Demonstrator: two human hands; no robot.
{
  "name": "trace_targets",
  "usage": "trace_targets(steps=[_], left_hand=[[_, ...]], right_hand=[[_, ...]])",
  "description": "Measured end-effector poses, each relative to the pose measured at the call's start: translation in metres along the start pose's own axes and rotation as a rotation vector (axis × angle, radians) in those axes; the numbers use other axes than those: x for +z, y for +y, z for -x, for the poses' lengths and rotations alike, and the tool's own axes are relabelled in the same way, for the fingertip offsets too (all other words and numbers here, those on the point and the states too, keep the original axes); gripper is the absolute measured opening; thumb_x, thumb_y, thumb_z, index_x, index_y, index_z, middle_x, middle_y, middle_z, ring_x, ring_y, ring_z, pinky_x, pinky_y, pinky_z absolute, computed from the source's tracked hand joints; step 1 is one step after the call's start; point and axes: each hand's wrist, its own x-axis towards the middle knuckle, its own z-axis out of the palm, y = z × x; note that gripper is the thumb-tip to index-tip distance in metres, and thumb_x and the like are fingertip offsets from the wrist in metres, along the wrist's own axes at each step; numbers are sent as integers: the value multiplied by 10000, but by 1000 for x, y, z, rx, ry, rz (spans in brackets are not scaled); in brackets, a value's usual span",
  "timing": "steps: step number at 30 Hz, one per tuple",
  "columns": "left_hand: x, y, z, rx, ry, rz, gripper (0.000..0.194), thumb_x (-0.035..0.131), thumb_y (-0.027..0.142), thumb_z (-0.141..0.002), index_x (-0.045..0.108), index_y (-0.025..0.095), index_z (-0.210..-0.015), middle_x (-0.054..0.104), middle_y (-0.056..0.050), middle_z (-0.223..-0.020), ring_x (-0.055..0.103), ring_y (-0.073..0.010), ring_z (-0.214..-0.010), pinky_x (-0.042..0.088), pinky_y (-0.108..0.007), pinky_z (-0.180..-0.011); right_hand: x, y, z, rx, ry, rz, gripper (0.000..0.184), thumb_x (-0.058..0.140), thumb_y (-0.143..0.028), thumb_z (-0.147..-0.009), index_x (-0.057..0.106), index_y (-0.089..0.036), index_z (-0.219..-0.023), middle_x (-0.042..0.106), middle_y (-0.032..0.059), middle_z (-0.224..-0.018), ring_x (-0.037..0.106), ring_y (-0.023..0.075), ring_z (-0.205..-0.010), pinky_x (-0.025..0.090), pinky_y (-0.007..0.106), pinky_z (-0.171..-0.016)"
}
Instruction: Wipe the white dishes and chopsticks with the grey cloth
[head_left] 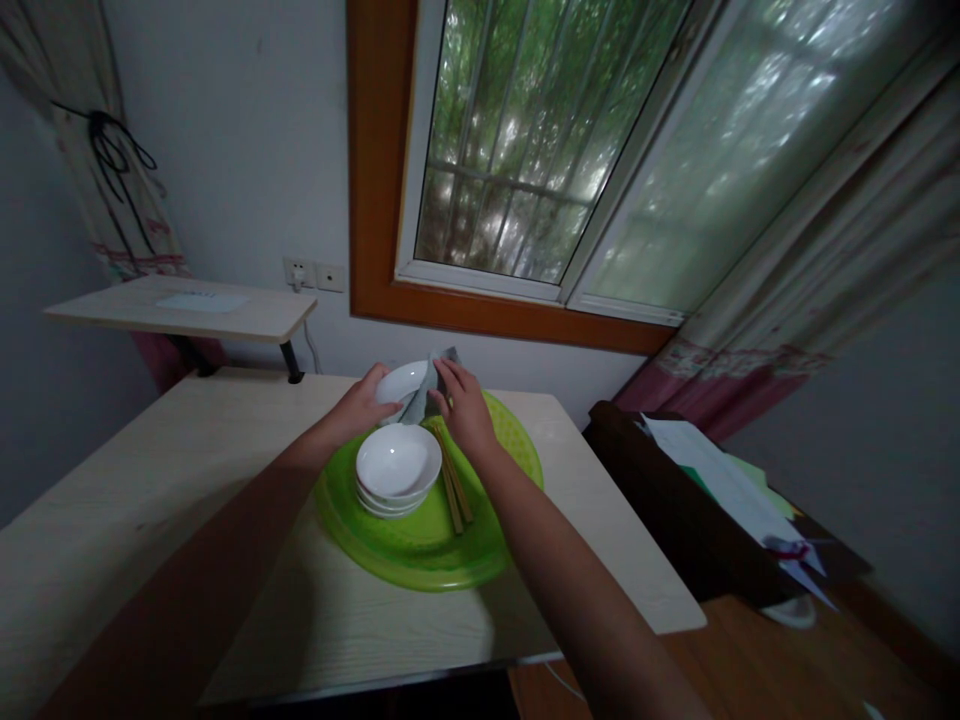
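Above the far part of a green tray (420,580), my left hand (358,402) grips a white bowl (401,382) by its left rim, tilted. My right hand (463,405) pinches a grey cloth (429,390) against the bowl's right side. Part of the bowl is hidden by the cloth. Nearer to me, a stack of white bowls (397,465) stands upright on the tray. Right beside the stack lie several wooden chopsticks (451,480), partly under my right wrist in this view.
The tray rests on a pale wooden table (150,480). At the back left a small raised shelf (247,312) carries a sheet of paper (201,301). A brown seat-like piece (660,500) with papers stands past the table's right edge. A window (540,150) is behind.
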Motion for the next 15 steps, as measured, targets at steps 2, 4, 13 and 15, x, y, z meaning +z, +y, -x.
trace_targets(steps=[2, 4, 13, 15], left_hand=[[0, -1, 0, 2, 1, 6, 361, 687, 321, -739, 473, 207, -1006, 590, -15, -919, 582, -193, -830, 443, -285, -694], [-1, -2, 0, -5, 16, 15, 368, 694, 319, -738, 467, 208, -1006, 581, -9, -902, 581, -192, -819, 444, -286, -686], [-1, -6, -1, -36, 42, 184, 429, 728, 305, -706, 446, 212, -1016, 571, 3, -895, 589, -181, -825, 462, -284, -704], [-1, -6, -1, -41, 32, 203, 435, 732, 306, -701, 443, 212, -1013, 573, 2, -893, 590, -179, -820, 466, -290, -715]], right_hand=[[2, 10, 2, 80, 20, -82, 500, 567, -284, -963, 487, -218, -1451, 580, 136, -1382, 537, 236, -1274, 434, 415, -1096], [3, 20, 4, 154, 28, -150, 469, 581, -291, -948, 531, -200, -1405, 625, 142, -1307, 582, 245, -1203, 464, 416, -1051], [17, 40, 12, 338, -49, -423, 581, 671, -339, -840, 516, -172, -1374, 616, 148, -1307, 594, 272, -1152, 472, 452, -1016], [22, 41, 13, 364, -42, -504, 640, 699, -331, -806, 470, -191, -1388, 595, 131, -1317, 591, 260, -1149, 477, 450, -1012]])
